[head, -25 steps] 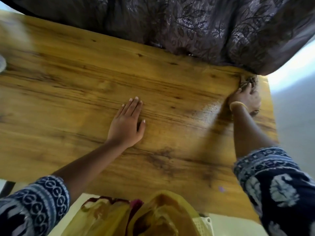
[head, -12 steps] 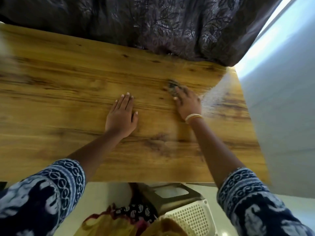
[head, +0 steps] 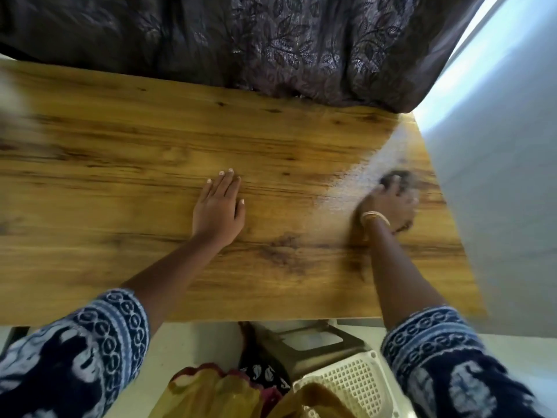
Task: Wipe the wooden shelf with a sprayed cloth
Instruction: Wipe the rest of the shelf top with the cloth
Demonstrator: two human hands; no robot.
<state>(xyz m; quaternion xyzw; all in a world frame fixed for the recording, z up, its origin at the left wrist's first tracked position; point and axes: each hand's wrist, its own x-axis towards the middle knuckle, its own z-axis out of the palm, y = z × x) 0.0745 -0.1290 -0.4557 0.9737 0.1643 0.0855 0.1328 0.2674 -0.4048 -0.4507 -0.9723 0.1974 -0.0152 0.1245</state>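
on the wooden shelf (head: 120, 152): left hand (head: 217, 208) flat mid-surface, fingers released. right hand (head: 387, 203) near shelf's right edge, clenched on dark cloth (head: 395, 178), blurred.

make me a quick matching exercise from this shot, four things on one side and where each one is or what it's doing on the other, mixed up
Things:
1. left hand
2. right hand
3. curtain
4. basket

States:
A. dark leaf-patterned fabric hanging along the shelf's far edge
B. pressing the cloth near the shelf's right end
C. white lattice, on the floor below the near edge
D. flat, palm down, mid-shelf

Pairs: 1-D, 2-B, 3-A, 4-C
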